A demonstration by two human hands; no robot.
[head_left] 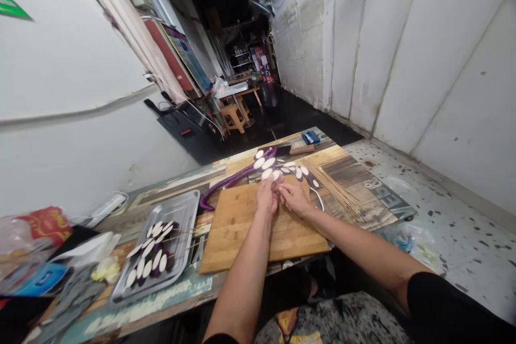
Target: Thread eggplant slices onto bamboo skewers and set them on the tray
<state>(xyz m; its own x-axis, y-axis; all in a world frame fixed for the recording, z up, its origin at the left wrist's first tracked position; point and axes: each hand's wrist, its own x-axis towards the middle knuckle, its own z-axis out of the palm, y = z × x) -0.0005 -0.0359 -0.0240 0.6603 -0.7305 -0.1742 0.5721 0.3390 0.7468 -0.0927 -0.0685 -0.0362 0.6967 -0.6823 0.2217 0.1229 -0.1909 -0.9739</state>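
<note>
Both hands meet over the far edge of a wooden cutting board [242,226]. My left hand [266,196] is closed round a white eggplant slice [276,175], fingers pinched. My right hand [294,198] is pinched close beside it on something too thin to make out. Loose eggplant slices [266,163] lie just beyond the hands. A whole long purple eggplant [231,180] lies along the board's far left edge. A bundle of bamboo skewers [336,185] lies to the right of the board.
A metal tray [183,209] at left holds skewered eggplant slices [149,258]. Plastic bags and packets [36,247] crowd the table's left end. A blue box [310,137] sits at the far edge. Stools and clutter stand beyond, white walls on both sides.
</note>
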